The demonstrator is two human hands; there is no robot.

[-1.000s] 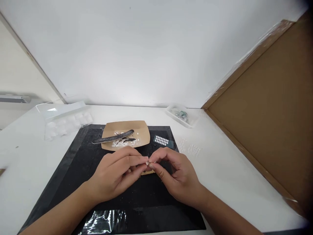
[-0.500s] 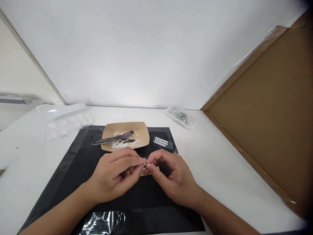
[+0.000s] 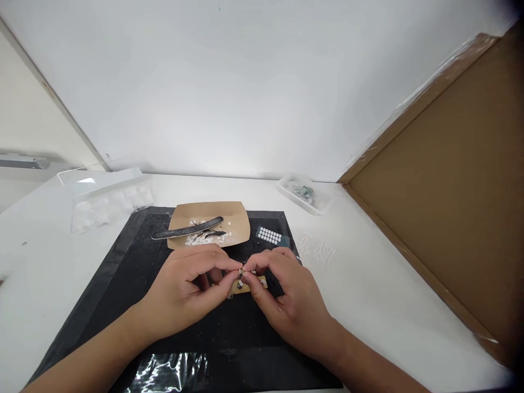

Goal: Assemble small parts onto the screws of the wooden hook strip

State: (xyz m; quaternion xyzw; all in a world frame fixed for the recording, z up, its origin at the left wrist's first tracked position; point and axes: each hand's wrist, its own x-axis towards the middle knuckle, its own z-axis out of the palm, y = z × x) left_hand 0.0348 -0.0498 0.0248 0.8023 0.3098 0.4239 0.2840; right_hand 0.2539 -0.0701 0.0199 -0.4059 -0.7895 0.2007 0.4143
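Note:
My left hand and my right hand meet over the black mat, thumbs and forefingers pinched together. Between the fingertips is a tiny light-coloured piece, too small and too covered to name. Just under the fingers lies a small yellowish block, with a dark and white bit on it; my fingers hide part of it. Behind my hands a brown paper tray holds scattered white chips and dark scraps. A long curved nail file rests across the tray, its left end sticking out past the rim.
A dark card with rows of white dots lies right of the tray. Small white pieces are spread on the white table. Farther back stand a white tub and a clear compartment box. A cardboard panel borders the right side.
My fingertips have shifted slightly, uncovering more of the yellowish block beneath. Both hands stay pinched close together. The view has tilted a little.

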